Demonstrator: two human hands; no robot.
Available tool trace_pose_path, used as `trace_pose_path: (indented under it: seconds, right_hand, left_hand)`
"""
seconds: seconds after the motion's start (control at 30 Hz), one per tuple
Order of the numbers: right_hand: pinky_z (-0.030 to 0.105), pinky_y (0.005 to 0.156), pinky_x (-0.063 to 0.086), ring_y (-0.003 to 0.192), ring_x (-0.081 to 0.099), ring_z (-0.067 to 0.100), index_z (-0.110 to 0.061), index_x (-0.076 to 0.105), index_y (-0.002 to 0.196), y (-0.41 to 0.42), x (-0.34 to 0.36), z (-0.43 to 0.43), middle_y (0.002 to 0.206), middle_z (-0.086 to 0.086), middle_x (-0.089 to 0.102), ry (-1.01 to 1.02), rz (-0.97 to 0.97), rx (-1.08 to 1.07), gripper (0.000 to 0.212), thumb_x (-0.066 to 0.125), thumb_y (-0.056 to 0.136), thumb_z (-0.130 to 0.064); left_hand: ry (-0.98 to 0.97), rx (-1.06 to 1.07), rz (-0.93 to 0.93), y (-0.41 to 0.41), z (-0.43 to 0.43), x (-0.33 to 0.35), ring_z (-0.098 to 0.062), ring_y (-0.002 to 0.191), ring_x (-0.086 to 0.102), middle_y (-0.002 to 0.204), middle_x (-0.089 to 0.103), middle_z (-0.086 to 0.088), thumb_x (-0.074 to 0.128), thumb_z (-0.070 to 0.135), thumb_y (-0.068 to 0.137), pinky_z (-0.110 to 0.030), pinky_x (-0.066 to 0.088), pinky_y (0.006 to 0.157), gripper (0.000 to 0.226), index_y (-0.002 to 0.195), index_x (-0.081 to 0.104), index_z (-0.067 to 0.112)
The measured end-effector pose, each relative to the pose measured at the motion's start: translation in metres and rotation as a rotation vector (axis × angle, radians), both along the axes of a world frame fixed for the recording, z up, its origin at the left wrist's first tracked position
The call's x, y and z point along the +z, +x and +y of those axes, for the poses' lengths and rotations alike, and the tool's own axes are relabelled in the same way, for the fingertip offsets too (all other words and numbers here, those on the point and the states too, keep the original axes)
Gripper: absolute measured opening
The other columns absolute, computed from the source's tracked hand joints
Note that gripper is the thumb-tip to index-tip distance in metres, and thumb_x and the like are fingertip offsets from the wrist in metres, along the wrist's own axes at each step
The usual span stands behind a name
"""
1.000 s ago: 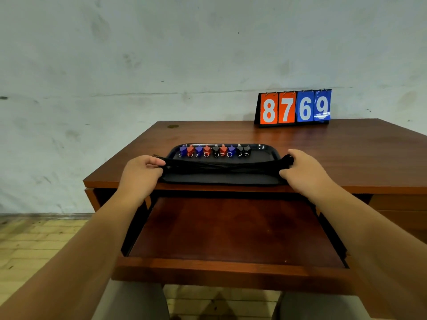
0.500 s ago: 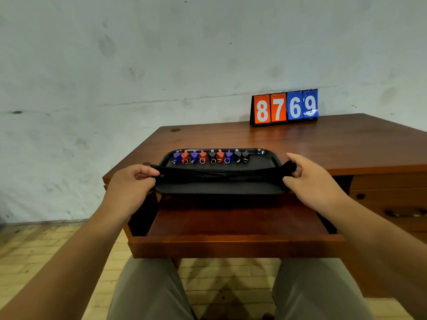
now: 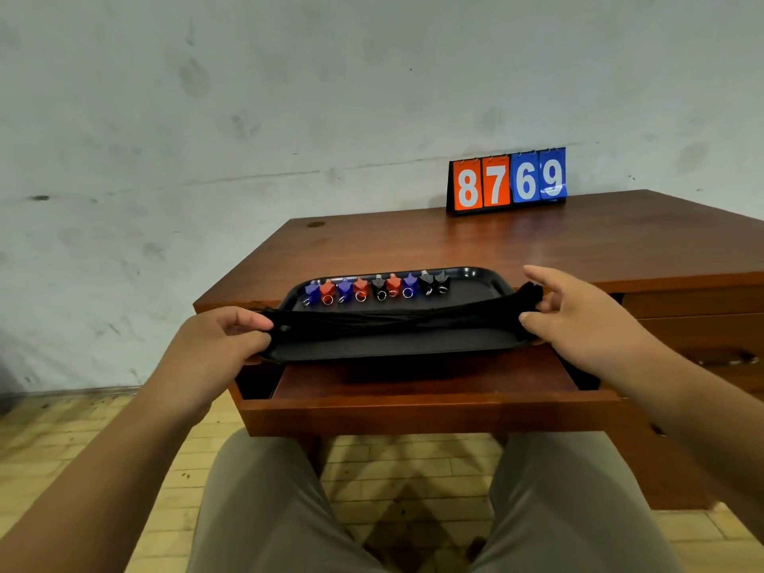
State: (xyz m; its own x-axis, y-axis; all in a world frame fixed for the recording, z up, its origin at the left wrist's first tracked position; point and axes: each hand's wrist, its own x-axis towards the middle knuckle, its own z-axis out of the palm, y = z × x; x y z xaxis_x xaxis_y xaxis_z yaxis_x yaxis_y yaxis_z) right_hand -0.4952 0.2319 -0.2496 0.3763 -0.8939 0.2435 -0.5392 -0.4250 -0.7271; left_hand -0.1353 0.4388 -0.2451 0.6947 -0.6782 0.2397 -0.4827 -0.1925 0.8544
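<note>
A black tray (image 3: pixel 492 283) lies at the front edge of a brown wooden desk (image 3: pixel 537 246). Along its far side stands a row of several small blue, red and black whistles (image 3: pixel 374 287) with metal rings. A bundle of black cords (image 3: pixel 397 320) stretches across the tray's middle. My left hand (image 3: pixel 215 345) pinches the bundle's left end at the tray's left edge. My right hand (image 3: pixel 578 320) pinches the right end between thumb and fingers, with the other fingers spread.
A pull-out shelf (image 3: pixel 426 390) juts from under the desk just below the tray, above my knees. A flip scoreboard (image 3: pixel 508 184) reading 8769 stands at the desk's back edge against a grey wall. Desk drawers (image 3: pixel 703 324) are at the right.
The view has pulled back and tilted, so my knees and the floor show. Both hands keep hold of the cord bundle; the right hand's fingers have spread a little.
</note>
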Motion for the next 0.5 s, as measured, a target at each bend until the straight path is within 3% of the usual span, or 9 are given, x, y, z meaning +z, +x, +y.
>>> trace_pose_path:
  seconds: [0.13, 0.33, 0.5]
  right_hand:
    - [0.017, 0.055, 0.047, 0.072, 0.062, 0.015, -0.034, 0.039, 0.167, -0.003, -0.009, 0.006, 0.098, 0.001, 0.062, 0.029, 0.004, 0.019, 0.076, 0.073, 0.102, -0.018]
    - [0.016, 0.050, 0.049, 0.058, 0.065, 0.005, -0.033, 0.040, 0.166, -0.006, -0.034, 0.016, 0.093, -0.001, 0.063, 0.065, -0.011, 0.069, 0.076, 0.075, 0.101, -0.016]
    - [0.011, 0.057, 0.046, 0.074, 0.064, 0.005, -0.035, 0.041, 0.165, -0.007, -0.047, 0.022, 0.100, -0.008, 0.062, 0.055, -0.002, 0.061, 0.075, 0.075, 0.101, -0.019]
  left_hand:
    - [0.000, -0.022, 0.070, 0.007, 0.013, -0.005, -0.031, 0.101, 0.075, 0.102, 0.079, -0.011, 0.073, 0.004, 0.099, -0.050, 0.063, 0.096, 0.013, 0.100, 0.080, 0.016]
    - [0.046, -0.035, 0.179, 0.017, 0.030, -0.019, -0.033, 0.103, 0.076, 0.102, 0.080, -0.013, 0.075, 0.001, 0.096, -0.052, 0.062, 0.098, 0.015, 0.103, 0.080, 0.013]
    - [0.038, -0.021, 0.248, 0.018, 0.037, -0.037, -0.035, 0.105, 0.074, 0.105, 0.078, -0.017, 0.073, -0.002, 0.096, -0.048, 0.062, 0.095, 0.015, 0.105, 0.078, 0.009]
